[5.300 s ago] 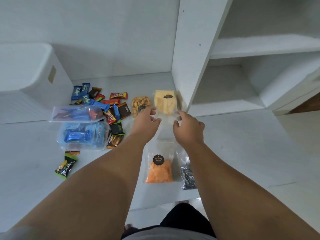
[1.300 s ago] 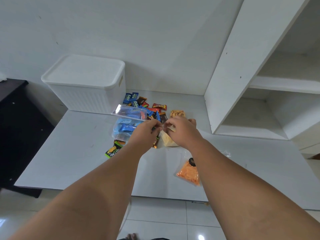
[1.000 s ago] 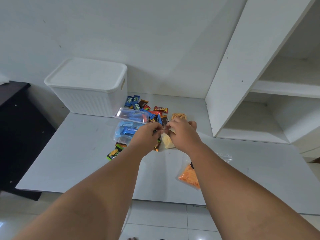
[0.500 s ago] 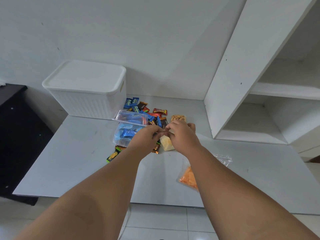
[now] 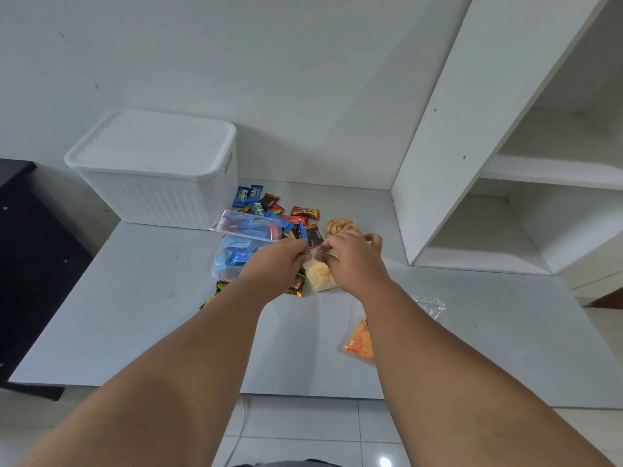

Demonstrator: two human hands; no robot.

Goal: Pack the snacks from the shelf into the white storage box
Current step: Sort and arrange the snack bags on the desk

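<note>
At centre frame, our left hand [image 5: 281, 261] and right hand [image 5: 354, 257] pinch the clear top of a yellow snack bag [image 5: 319, 279], lifting it off the white table [image 5: 135, 315]. The white storage box [image 5: 155, 170], upper left, is lidded; the thin film may slip, spilling snacks.

White ribbed box [image 5: 148, 193]; blue wrappers [image 5: 247, 195]; orange, perhaps yellow, snack bags [image 5: 360, 342].
</note>
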